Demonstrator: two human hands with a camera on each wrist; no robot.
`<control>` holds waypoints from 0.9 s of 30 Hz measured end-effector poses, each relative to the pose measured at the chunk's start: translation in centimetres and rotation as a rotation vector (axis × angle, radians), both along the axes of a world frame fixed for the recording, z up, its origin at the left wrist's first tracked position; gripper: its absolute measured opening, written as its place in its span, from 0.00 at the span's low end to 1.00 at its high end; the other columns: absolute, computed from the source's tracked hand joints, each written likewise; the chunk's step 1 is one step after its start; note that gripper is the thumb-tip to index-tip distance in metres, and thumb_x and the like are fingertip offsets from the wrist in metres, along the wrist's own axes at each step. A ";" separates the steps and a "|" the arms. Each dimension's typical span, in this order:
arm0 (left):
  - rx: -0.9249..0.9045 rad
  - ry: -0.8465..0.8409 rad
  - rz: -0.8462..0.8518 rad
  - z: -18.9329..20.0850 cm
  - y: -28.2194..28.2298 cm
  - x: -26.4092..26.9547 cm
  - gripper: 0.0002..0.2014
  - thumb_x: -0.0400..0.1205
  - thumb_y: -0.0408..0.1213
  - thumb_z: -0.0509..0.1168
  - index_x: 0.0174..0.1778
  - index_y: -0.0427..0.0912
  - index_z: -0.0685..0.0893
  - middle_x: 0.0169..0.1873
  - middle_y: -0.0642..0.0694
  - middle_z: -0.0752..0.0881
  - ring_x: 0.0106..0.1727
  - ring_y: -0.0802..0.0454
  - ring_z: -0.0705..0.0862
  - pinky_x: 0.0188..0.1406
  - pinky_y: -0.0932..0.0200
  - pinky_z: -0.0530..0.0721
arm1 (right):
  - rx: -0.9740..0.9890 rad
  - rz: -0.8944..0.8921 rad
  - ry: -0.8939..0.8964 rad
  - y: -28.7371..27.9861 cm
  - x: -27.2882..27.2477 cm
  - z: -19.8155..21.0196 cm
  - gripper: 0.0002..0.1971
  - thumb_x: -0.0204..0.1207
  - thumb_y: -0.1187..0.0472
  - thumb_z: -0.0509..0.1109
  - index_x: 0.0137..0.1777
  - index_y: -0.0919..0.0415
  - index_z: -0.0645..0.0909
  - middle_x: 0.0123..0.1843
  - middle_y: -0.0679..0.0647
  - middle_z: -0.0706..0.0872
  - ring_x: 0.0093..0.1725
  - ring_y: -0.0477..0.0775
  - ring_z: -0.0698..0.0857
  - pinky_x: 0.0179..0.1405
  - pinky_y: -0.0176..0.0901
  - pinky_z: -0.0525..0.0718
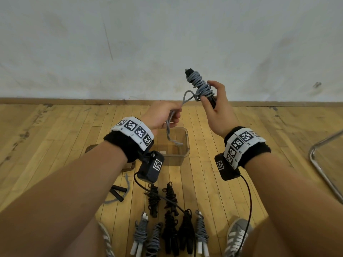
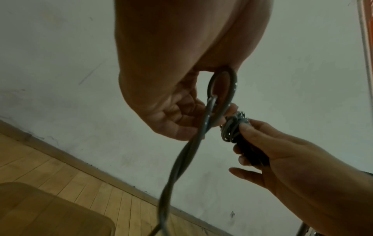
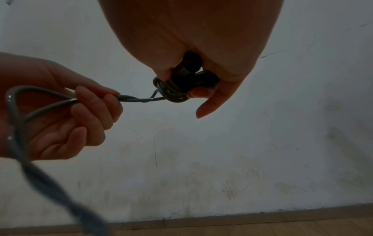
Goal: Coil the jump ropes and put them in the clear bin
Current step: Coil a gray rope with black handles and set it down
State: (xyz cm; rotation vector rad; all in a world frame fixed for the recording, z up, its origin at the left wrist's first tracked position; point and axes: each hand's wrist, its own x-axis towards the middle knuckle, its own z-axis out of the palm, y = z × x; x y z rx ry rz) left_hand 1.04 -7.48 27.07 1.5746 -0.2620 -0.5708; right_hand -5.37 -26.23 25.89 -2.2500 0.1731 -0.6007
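Note:
My right hand (image 1: 213, 101) holds up the black handles (image 1: 211, 101) of a grey jump rope (image 1: 199, 85), most of the cord wound round them. My left hand (image 1: 165, 115) grips the loose doubled end of that rope (image 2: 222, 89), which hangs down over the clear bin (image 1: 183, 156) on the floor. In the right wrist view my right hand's fingers (image 3: 201, 94) curl round the handles (image 3: 191, 76) and my left hand (image 3: 84, 115) pinches the cord. The bin looks empty apart from the dangling loop.
Several coiled black and grey ropes (image 1: 170, 227) lie on the wooden floor near my shoes (image 1: 239, 236). An uncoiled rope with black handles (image 1: 118, 193) lies at the left. A metal chair leg (image 1: 324, 173) stands at the right. A white wall (image 1: 167, 43) rises behind.

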 end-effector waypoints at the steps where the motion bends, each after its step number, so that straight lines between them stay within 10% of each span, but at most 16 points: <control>1: 0.012 0.000 -0.007 0.0 0.1 0.0 0.11 0.88 0.39 0.66 0.42 0.40 0.87 0.29 0.50 0.86 0.32 0.53 0.84 0.41 0.56 0.86 | -0.019 -0.017 0.000 -0.2 0.1 -0.2 0.23 0.89 0.51 0.61 0.82 0.48 0.61 0.48 0.49 0.82 0.37 0.46 0.80 0.36 0.50 0.81; 6: 0.038 -0.038 -0.005 0.1 0.2 0.1 0.09 0.87 0.39 0.69 0.44 0.38 0.90 0.26 0.53 0.84 0.28 0.57 0.80 0.33 0.62 0.79 | -0.096 -0.104 0.017 -0.4 0.3 -0.6 0.24 0.88 0.52 0.64 0.82 0.48 0.64 0.59 0.60 0.81 0.51 0.59 0.84 0.52 0.60 0.86; 10: 0.007 -0.063 0.043 0.1 -0.1 -0.2 0.08 0.86 0.37 0.70 0.53 0.37 0.92 0.27 0.53 0.84 0.27 0.60 0.78 0.28 0.67 0.77 | -0.125 -0.098 0.046 0.1 0.3 -0.5 0.26 0.86 0.53 0.67 0.82 0.45 0.65 0.61 0.58 0.76 0.57 0.58 0.81 0.60 0.49 0.81; 16: -0.026 0.003 0.131 0.3 -0.3 0.2 0.14 0.87 0.36 0.68 0.62 0.30 0.89 0.26 0.53 0.82 0.28 0.58 0.76 0.28 0.65 0.76 | -0.119 0.012 0.080 1.2 0.2 -1.8 0.24 0.90 0.52 0.59 0.85 0.45 0.63 0.62 0.58 0.76 0.52 0.47 0.76 0.59 0.49 0.81; 22: -0.022 -0.003 0.170 0.0 -0.3 0.5 0.15 0.85 0.37 0.69 0.60 0.28 0.89 0.25 0.51 0.83 0.28 0.56 0.76 0.27 0.63 0.74 | -0.009 -0.016 0.061 1.4 0.5 -1.2 0.39 0.82 0.52 0.75 0.88 0.50 0.58 0.57 0.46 0.83 0.52 0.45 0.85 0.53 0.40 0.84; 27: 0.036 -0.079 0.180 0.0 -0.1 0.2 0.15 0.85 0.46 0.70 0.51 0.37 0.92 0.25 0.53 0.83 0.29 0.55 0.75 0.27 0.62 0.72 | -0.075 0.009 0.041 1.8 0.7 -1.2 0.29 0.76 0.51 0.80 0.76 0.52 0.77 0.58 0.51 0.87 0.50 0.52 0.88 0.54 0.55 0.89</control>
